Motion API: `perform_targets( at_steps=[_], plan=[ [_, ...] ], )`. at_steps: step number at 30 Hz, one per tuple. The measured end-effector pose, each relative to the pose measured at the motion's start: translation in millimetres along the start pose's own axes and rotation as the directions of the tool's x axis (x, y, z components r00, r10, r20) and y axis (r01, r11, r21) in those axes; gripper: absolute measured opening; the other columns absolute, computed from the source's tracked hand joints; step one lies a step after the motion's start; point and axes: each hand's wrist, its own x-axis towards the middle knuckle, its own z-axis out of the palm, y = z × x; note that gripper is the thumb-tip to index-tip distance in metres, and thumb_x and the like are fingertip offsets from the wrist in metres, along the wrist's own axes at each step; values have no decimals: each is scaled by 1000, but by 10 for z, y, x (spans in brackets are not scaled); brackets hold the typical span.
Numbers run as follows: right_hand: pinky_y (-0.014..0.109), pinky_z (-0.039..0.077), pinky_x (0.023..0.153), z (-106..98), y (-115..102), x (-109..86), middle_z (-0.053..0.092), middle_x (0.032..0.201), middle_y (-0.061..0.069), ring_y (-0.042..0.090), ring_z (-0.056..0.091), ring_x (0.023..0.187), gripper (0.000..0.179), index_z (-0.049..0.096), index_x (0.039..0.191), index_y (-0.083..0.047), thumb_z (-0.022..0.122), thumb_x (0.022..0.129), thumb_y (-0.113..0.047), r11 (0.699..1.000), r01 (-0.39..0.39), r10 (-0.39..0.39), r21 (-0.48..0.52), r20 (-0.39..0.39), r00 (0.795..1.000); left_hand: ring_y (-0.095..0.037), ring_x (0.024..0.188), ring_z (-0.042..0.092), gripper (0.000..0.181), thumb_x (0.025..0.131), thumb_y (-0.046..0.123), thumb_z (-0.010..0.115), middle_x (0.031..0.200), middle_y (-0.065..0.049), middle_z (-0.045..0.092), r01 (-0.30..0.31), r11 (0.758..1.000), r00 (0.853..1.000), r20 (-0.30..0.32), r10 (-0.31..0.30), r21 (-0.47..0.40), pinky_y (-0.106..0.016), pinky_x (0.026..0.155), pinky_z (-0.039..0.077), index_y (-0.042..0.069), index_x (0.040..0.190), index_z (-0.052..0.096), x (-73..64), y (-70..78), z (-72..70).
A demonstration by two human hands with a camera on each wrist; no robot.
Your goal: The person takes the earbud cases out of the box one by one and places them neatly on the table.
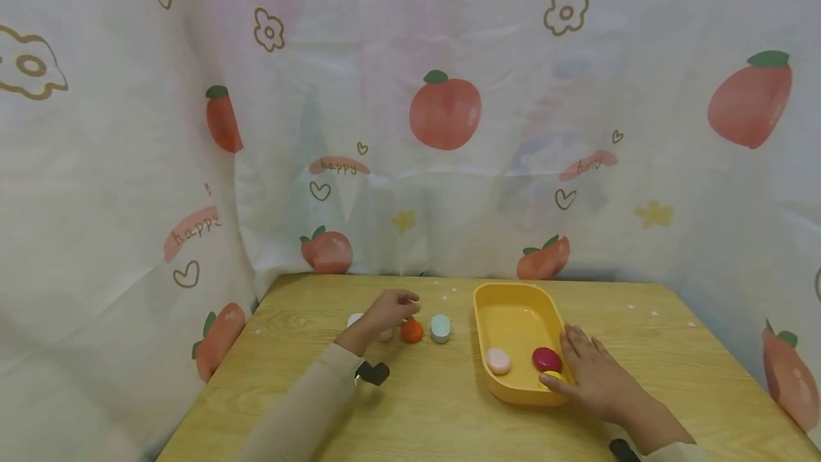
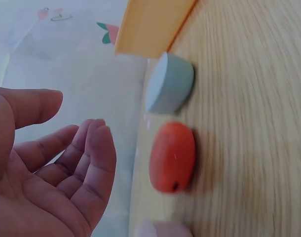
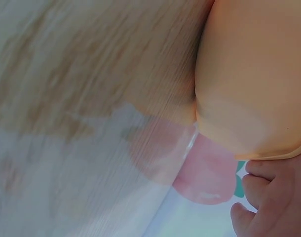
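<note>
My left hand (image 1: 388, 310) hovers over a row of small rounded pieces, its fingers loosely bent around nothing. Just below it lies an orange oval piece (image 1: 412, 331), which shows a small dark spot in the left wrist view. A light blue flat-topped piece (image 2: 171, 84) stands to its right. Partly hidden by the left hand are a pale piece (image 1: 385, 335) and a white piece (image 1: 355, 319). My right hand (image 1: 599, 376) rests along the right rim of a yellow box (image 1: 513, 291), thumb over the edge. Inside are a pale pink piece (image 1: 497, 361), a crimson piece (image 1: 546, 359) and a partly covered yellow piece (image 1: 551, 379).
All this sits on a wood-grain table (image 1: 423, 419). A white curtain (image 1: 500, 41) printed with fruit, hearts and flowers hangs behind the table and along both sides. Dark wrist bands (image 1: 373, 373) show at the sleeves.
</note>
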Motion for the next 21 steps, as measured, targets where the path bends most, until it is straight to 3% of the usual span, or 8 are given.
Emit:
perform_targets(
  at_steps=[6, 10, 16, 21],
  plan=[
    [62, 13, 111, 2, 3, 4, 23, 151, 33, 49, 17, 139, 94, 36, 140, 17, 57, 90, -60, 1000, -9, 9, 6, -2, 1000, -27, 87, 66, 38, 95, 14, 64, 108, -19, 64, 12, 995, 999, 46, -8, -100, -41, 77, 57, -6, 126, 57, 73, 124, 145],
    [64, 16, 109, 31, 17, -2, 24, 150, 33, 49, 19, 139, 94, 37, 139, 17, 56, 91, -61, 1000, -4, 4, -9, -5, 1000, -26, 84, 66, 39, 96, 14, 63, 110, -23, 62, 0, 995, 997, 78, 8, -103, -37, 72, 58, -7, 128, 56, 93, 235, 241],
    [63, 14, 111, 25, 37, 0, 22, 152, 32, 48, 17, 140, 95, 34, 141, 16, 52, 92, -63, 1000, -10, 10, -15, 15, 1000, -26, 87, 67, 35, 97, 17, 63, 106, -15, 65, -69, 995, 989, 124, 79, -77, -35, 71, 58, -2, 126, 58, 156, 413, 348],
    [62, 14, 111, 9, 24, 5, 23, 151, 33, 48, 17, 139, 95, 34, 141, 17, 53, 92, -62, 1000, -4, 4, -17, 13, 1000, -25, 89, 67, 34, 96, 17, 64, 102, -8, 66, -79, 995, 983, 160, 88, -61, -34, 71, 58, 1, 126, 60, 207, 543, 424]
  ],
)
